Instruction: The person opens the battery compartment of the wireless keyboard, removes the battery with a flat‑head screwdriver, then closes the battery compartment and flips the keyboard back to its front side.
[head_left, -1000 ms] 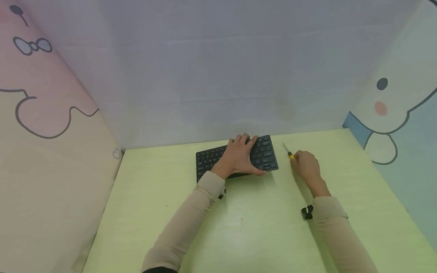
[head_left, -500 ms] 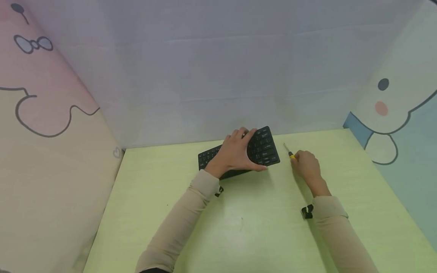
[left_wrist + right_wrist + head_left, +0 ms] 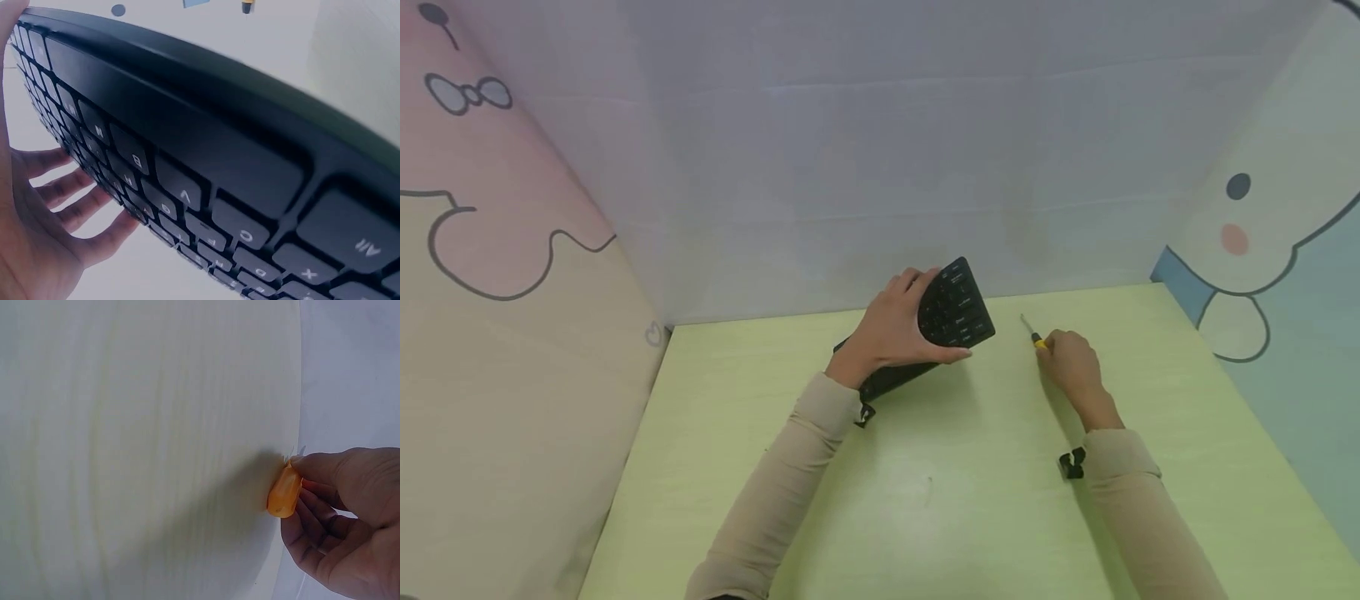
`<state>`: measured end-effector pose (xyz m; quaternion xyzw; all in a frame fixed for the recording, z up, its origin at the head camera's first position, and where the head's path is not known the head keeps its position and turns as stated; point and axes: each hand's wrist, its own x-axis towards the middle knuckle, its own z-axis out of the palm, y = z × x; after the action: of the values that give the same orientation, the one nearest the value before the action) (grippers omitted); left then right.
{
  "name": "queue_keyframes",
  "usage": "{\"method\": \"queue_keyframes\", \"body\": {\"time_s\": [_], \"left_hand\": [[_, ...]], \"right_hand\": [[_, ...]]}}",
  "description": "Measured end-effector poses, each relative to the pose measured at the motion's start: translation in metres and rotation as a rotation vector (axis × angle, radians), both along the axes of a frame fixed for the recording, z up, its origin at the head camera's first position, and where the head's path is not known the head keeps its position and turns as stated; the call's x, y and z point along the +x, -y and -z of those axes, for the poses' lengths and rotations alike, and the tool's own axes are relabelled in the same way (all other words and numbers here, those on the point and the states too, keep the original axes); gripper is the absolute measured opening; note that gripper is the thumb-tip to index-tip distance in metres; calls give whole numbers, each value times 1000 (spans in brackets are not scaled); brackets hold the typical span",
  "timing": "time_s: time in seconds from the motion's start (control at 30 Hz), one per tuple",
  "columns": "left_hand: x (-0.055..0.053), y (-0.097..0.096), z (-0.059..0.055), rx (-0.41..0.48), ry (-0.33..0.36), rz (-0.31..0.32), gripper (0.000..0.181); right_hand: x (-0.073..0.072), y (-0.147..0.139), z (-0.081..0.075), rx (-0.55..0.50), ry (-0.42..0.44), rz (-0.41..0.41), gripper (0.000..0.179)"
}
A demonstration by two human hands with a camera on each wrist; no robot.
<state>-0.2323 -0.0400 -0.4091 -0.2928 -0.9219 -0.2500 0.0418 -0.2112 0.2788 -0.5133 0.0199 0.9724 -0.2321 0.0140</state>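
Note:
A black keyboard [image 3: 955, 310] hangs tilted in my left hand [image 3: 891, 327], its right end raised above the table. The thumb lies along its near edge and the other fingers reach over the far edge. Dark keys of the keyboard [image 3: 187, 181] fill the left wrist view, with several fingertips at its far side. My right hand [image 3: 1071, 367] pinches a screwdriver by its yellow handle [image 3: 284, 495], between thumb and fingers. The metal shaft of the screwdriver [image 3: 1026, 323] points away toward the back edge; most of the handle is hidden by the hand in the head view.
The pale yellow-green table [image 3: 925, 517] runs back to a grey-white cloth wall [image 3: 880, 167]. Cartoon-printed panels stand at the left [image 3: 512, 333] and right [image 3: 1285, 275]. A small black clip-like piece [image 3: 1072, 463] sits at the right cuff.
My left hand has lifted the keyboard off the table, tipped its right end up and shifted it somewhat left. The right hand and screwdriver stay about where they were.

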Motion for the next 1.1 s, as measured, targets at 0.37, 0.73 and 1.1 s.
{"method": "queue_keyframes", "body": {"time_s": [0.37, 0.73, 1.1], "left_hand": [[7, 13, -21, 128, 61, 6, 121], [13, 22, -39, 197, 96, 19, 123], [12, 35, -36, 334, 123, 46, 127]], "right_hand": [[-1, 1, -2, 2, 21, 9, 34], [0, 1, -7, 6, 19, 12, 32], [-2, 1, -5, -5, 14, 5, 32]]}}
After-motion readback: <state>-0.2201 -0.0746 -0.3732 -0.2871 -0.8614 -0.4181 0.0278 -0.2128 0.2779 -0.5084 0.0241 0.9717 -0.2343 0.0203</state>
